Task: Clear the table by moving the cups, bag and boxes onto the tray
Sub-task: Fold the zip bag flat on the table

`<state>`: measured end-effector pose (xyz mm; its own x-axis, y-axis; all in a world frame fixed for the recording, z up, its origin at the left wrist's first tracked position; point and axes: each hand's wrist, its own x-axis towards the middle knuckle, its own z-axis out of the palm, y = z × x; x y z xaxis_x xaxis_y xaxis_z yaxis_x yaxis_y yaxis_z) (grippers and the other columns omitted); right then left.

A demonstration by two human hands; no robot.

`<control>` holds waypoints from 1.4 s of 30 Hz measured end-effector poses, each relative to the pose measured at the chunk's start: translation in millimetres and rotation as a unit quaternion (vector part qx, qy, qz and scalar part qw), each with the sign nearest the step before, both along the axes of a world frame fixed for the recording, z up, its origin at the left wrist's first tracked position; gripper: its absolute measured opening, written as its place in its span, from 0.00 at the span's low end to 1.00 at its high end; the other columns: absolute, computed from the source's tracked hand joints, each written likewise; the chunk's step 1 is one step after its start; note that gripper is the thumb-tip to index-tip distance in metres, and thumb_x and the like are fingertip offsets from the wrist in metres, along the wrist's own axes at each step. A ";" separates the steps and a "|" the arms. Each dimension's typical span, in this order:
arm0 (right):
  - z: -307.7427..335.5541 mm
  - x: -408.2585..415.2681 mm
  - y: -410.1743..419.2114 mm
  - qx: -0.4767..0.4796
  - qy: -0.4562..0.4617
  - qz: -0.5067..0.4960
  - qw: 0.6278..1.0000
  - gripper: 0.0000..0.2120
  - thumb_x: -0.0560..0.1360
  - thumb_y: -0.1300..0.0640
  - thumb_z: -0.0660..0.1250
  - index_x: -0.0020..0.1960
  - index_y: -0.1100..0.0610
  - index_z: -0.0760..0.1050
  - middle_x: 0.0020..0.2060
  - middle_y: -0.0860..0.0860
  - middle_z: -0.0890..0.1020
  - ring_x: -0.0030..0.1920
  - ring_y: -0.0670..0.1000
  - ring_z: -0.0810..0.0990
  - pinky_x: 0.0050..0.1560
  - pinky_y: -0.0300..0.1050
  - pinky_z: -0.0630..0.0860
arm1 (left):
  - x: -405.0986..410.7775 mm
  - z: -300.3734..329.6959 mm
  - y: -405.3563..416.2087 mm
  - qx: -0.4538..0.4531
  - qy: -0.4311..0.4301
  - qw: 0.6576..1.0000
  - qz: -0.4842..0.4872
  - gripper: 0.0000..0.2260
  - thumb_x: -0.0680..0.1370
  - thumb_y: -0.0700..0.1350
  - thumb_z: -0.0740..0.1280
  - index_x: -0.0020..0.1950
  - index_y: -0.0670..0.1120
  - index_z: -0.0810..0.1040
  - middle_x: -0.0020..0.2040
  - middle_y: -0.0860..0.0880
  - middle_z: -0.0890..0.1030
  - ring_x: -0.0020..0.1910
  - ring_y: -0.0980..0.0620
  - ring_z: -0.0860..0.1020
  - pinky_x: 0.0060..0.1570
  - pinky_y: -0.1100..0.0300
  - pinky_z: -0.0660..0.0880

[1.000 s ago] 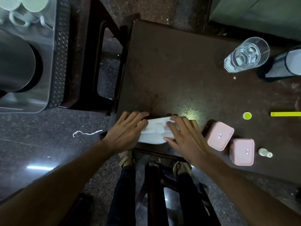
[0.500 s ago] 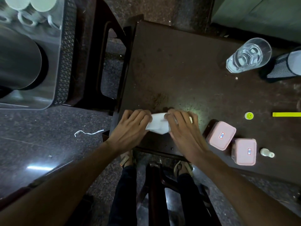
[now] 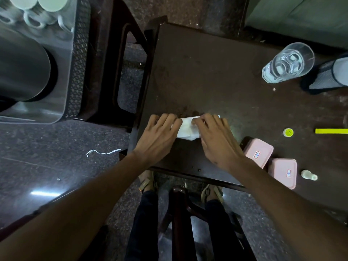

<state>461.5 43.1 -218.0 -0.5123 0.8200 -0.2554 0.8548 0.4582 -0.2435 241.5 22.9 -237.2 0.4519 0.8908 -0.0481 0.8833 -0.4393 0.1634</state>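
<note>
Left hand (image 3: 157, 136) and right hand (image 3: 216, 140) apparently pressing white bag (image 3: 188, 129), dark table (image 3: 207, 72)

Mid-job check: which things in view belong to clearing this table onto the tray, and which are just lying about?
Job things:
- folded white bag, under both hands
- two pink lidded boxes
- grey plastic tray, pale cups already on it
- clear drinking glass

Lying about:
- round yellow-green cap
- yellow strip
- small white bottle
- white string on floor

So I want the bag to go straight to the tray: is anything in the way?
Nothing lies on the table between the bag, held by the left hand and right hand, and the tray. The gap and the dark stool frame separate them, and a steel pot and cups fill much of the tray.
</note>
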 end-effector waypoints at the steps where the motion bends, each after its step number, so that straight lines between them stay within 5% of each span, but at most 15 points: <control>1: 0.8 0.7 -1.4 0.005 -0.002 0.007 1.000 0.25 0.70 0.65 0.68 0.65 0.54 0.72 0.57 0.53 0.75 0.56 0.59 0.75 0.56 0.54 0.71 | 0.7 0.4 -1.0 0.002 0.003 1.000 -0.003 0.16 0.73 0.37 0.72 0.58 0.44 0.75 0.56 0.43 0.78 0.51 0.41 0.77 0.49 0.47 0.69; 10: -7.8 4.5 -27.0 -0.023 0.003 0.038 0.999 0.31 0.65 0.70 0.72 0.67 0.58 0.72 0.53 0.55 0.76 0.50 0.56 0.76 0.52 0.52 0.74 | 5.8 5.0 -16.4 -0.013 0.005 1.000 -0.014 0.17 0.70 0.35 0.74 0.58 0.43 0.79 0.51 0.42 0.77 0.46 0.41 0.75 0.47 0.48 0.69; 15: -6.8 -0.6 -29.7 -0.035 0.090 -0.025 0.995 0.11 0.79 0.56 0.61 0.60 0.54 0.72 0.51 0.51 0.76 0.47 0.53 0.75 0.49 0.50 0.74 | 6.1 9.8 -22.6 -0.053 -0.034 0.998 -0.002 0.09 0.82 0.48 0.68 0.57 0.44 0.80 0.54 0.43 0.79 0.49 0.42 0.77 0.51 0.48 0.73; 21: -22.3 -12.5 -15.5 -0.142 0.205 -0.177 0.952 0.03 0.82 0.59 0.61 0.52 0.51 0.70 0.45 0.45 0.78 0.44 0.48 0.76 0.41 0.51 0.75 | 12.7 12.3 -9.7 -0.173 -0.115 0.971 0.116 0.05 0.79 0.44 0.74 0.49 0.46 0.78 0.50 0.48 0.78 0.49 0.46 0.78 0.41 0.50 0.78; 26: -28.7 -15.3 -10.7 -0.162 0.203 -0.202 0.944 0.03 0.82 0.58 0.60 0.50 0.52 0.70 0.43 0.48 0.78 0.42 0.50 0.76 0.40 0.46 0.69 | 19.2 16.4 10.1 -0.307 -0.127 0.922 0.200 0.06 0.78 0.42 0.74 0.49 0.46 0.78 0.54 0.48 0.76 0.56 0.44 0.79 0.50 0.46 0.80; 31: -16.2 -12.3 20.4 -0.247 0.149 -0.200 0.936 0.09 0.77 0.61 0.72 0.47 0.49 0.76 0.39 0.48 0.81 0.42 0.52 0.81 0.42 0.42 0.70 | 24.1 33.8 26.2 -0.383 -0.057 0.902 0.193 0.19 0.82 0.46 0.70 0.70 0.41 0.76 0.71 0.39 0.75 0.71 0.36 0.75 0.69 0.42 0.74; 34: -14.6 8.7 27.7 -0.157 0.116 -0.204 0.959 0.17 0.71 0.60 0.79 0.54 0.47 0.77 0.48 0.51 0.80 0.48 0.55 0.80 0.49 0.50 0.79 | 23.8 37.1 31.3 -0.355 -0.021 0.916 0.187 0.21 0.80 0.51 0.73 0.69 0.45 0.75 0.68 0.41 0.77 0.67 0.37 0.78 0.64 0.43 0.75; 37: -12.2 23.9 20.8 -0.147 0.044 -0.205 0.967 0.29 0.68 0.54 0.84 0.65 0.56 0.78 0.60 0.58 0.77 0.57 0.60 0.79 0.57 0.59 0.81 | 17.2 32.8 23.0 -0.240 0.013 0.951 0.196 0.29 0.74 0.47 0.79 0.71 0.45 0.71 0.68 0.41 0.73 0.65 0.38 0.75 0.63 0.41 0.74; 42: 5.6 8.3 9.4 -0.180 0.073 -0.240 0.951 0.15 0.68 0.60 0.83 0.49 0.59 0.80 0.49 0.58 0.78 0.48 0.61 0.79 0.46 0.47 0.73 | 12.2 25.6 3.1 -0.205 0.022 0.957 0.203 0.27 0.73 0.47 0.79 0.69 0.45 0.74 0.69 0.41 0.70 0.67 0.39 0.70 0.67 0.40 0.68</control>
<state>469.8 52.4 -212.4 -0.1523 0.8414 -0.5186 0.8901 -0.1113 -0.4420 253.8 26.0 -211.7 0.0628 0.8948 -0.4419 0.9778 0.0335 0.2068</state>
